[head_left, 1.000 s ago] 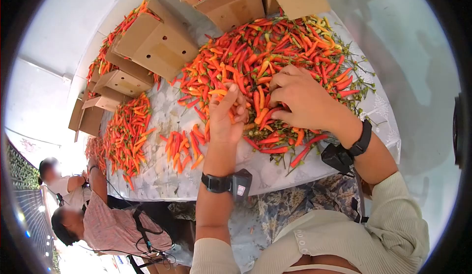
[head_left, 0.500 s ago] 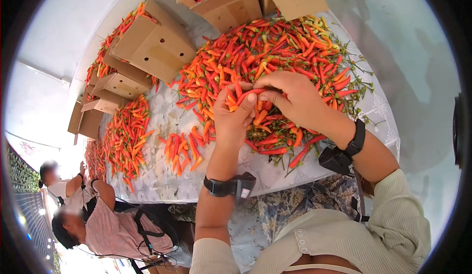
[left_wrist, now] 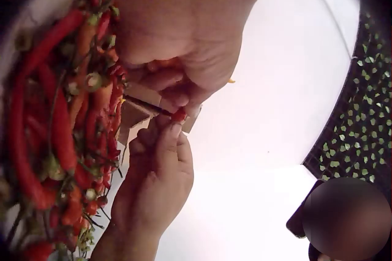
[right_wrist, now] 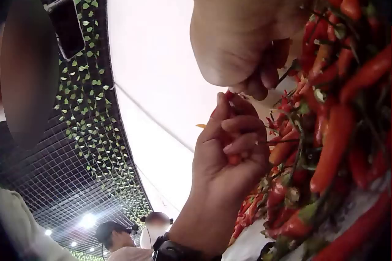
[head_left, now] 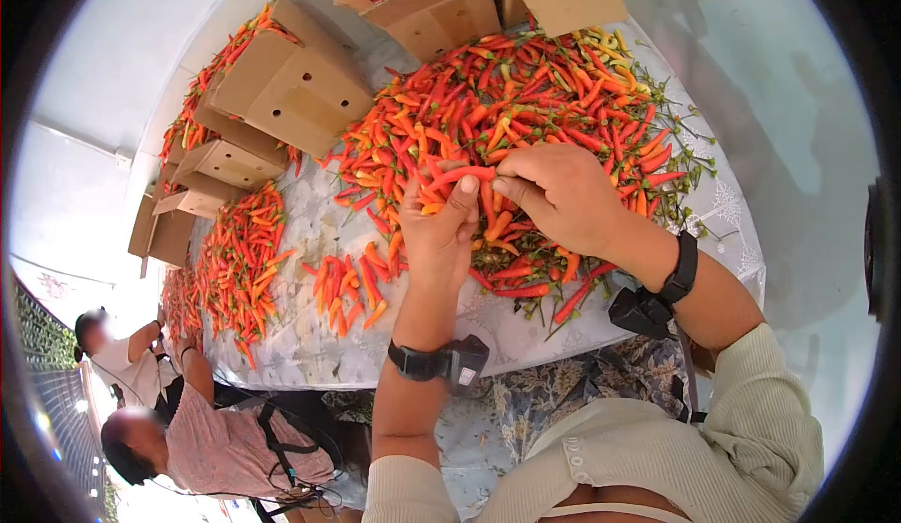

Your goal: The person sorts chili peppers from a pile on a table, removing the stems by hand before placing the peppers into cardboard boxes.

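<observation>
Now we hold one red chili [head_left: 466, 173] over the heap [head_left: 535, 82], long axis 9-to-3: left hand [head_left: 434, 232] curls its fingers round the 9 o'clock end, right hand [head_left: 563, 194] pinches the 3 o'clock end.

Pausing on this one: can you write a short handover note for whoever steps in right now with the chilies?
Hands: the left hand grips a few chilies in its curled fingers and pinches one end of a red chili. The right hand pinches the other end.
Things: both hands are over the near edge of the big pile on the table. A small group lies apart beside it, and cardboard boxes stand beyond.
Done: apparently only the small group.
Left: most of the big pile looks unhandled.
</observation>
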The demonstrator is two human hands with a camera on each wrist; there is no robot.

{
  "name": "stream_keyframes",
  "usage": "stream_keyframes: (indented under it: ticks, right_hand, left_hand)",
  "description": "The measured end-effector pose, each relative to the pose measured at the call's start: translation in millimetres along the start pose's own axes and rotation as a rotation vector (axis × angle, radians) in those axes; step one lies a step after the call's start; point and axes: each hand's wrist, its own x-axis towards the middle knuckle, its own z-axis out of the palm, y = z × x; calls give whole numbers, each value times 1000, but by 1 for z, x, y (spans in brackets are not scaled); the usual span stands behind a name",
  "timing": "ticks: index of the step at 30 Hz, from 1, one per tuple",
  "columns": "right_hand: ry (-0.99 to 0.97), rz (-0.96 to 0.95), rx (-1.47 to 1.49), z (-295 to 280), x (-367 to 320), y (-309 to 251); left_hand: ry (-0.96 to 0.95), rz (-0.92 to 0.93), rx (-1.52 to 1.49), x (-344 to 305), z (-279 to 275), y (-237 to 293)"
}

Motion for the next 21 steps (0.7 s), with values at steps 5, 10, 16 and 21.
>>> stream_keyframes:
  ticks: [5, 10, 16, 21]
  right_hand:
    - [-127, -58, 17, -6, 1, -1]
    - [-155, -117, 40, -9, 1, 3]
    - [-250, -277, 6, -9, 1, 3]
    - [-66, -44, -28, -16, 3, 2]
  left_hand:
    - [-46, -70, -20, -1, -1, -5]
    - [-105, -70, -13, -1, -5, -5]
    - [-63, -206, -38, 1, -9, -1]
    - [-94, -197, -216, 6, -13, 1]
